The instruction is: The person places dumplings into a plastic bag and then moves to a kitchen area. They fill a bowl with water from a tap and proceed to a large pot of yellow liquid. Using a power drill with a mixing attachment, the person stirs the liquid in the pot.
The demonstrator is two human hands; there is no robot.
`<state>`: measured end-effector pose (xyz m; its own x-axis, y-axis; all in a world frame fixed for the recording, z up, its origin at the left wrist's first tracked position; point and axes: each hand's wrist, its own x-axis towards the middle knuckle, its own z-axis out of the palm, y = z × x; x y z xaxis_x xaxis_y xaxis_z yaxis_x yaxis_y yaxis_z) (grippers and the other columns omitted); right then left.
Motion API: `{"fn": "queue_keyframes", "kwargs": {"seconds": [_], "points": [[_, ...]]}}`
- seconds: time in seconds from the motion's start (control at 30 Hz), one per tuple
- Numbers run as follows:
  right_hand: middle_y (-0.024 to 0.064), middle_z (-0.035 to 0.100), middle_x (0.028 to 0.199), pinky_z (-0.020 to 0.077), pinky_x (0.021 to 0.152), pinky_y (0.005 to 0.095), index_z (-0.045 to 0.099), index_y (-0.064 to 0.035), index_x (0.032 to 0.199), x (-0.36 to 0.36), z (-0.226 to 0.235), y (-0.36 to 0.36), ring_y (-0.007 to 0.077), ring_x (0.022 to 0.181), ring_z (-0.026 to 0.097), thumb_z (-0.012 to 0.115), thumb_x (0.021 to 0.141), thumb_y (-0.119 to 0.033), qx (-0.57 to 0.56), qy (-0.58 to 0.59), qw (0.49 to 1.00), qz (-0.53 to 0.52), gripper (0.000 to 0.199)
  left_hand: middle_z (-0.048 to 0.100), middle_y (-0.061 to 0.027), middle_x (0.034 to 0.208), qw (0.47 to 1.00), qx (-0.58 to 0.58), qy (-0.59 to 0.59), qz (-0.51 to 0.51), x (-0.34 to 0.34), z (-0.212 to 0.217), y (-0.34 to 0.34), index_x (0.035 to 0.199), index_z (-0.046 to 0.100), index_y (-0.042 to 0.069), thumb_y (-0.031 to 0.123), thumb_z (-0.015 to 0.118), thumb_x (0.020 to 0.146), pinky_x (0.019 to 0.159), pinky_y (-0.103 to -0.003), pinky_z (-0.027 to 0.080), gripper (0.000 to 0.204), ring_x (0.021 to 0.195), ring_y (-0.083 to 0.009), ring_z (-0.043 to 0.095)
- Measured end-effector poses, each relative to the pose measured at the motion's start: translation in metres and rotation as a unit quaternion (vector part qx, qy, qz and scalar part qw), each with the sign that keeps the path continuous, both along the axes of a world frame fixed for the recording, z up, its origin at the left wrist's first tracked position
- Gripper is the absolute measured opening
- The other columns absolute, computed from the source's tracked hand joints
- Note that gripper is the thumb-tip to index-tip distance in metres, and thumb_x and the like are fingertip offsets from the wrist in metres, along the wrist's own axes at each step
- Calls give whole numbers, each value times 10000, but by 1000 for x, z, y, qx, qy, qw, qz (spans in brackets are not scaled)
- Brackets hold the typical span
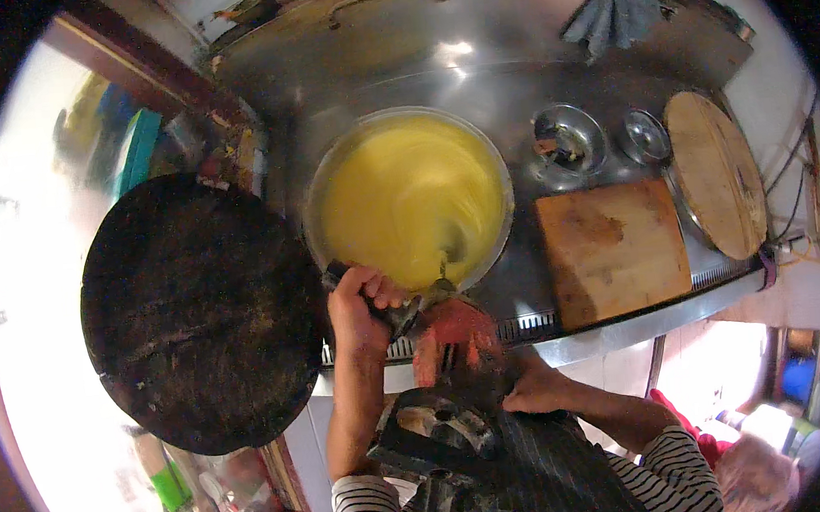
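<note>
On the steel counter: a wide metal bowl (411, 199) of yellow batter, its surface blurred with motion.
Left hand (357, 307): fist curled tight around a dark handle at the bowl's near rim.
Right hand (533, 390): resting against the red-and-black power mixer (453, 334), fingers curled on its rear; exact grip hard to tell.
Beside the bowl, left: a big round black griddle (200, 309).
Right of the bowl: a square wooden board (614, 251), a round wooden board (716, 173), two small steel dishes (568, 138).
</note>
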<state>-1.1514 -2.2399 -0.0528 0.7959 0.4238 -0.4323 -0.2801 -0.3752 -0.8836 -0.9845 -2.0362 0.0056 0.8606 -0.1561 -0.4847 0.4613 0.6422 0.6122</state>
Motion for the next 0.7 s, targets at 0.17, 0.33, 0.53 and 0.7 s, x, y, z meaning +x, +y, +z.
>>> {"fn": "queue_keyframes", "kwargs": {"seconds": [0.17,0.33,0.53,0.7], "points": [[139,595,1087,388,918,341,528,-12,1149,27,-9,14,200,1024,536,619,621,-111,6,71,994,84,545,333,21,568,997,56,-8,59,6,7,30,671,413,115,68,500,775,493,-297,328,143,498,-117,335],[131,483,1240,317,1006,363,370,-39,1277,68,-35,20,250,1150,446,674,635,-212,160,69,983,51,732,391,-4,581,991,73,-23,107,24,5,35,730,445,108,50,519,787,555,-317,404,110,553,-148,420],[152,598,1088,421,902,406,540,-32,1126,126,-24,15,295,1010,565,683,711,-260,-24,8,997,74,495,568,-153,718,986,51,-157,14,54,-29,25,788,407,56,-27,557,740,663,-409,493,178,675,-285,595],[193,634,937,466,805,412,612,-37,989,116,-78,-3,320,897,612,635,743,-335,57,-113,988,-92,388,457,-82,578,978,1,-198,-59,74,-42,-9,727,391,66,10,576,743,558,-384,460,194,514,-227,508]]}}
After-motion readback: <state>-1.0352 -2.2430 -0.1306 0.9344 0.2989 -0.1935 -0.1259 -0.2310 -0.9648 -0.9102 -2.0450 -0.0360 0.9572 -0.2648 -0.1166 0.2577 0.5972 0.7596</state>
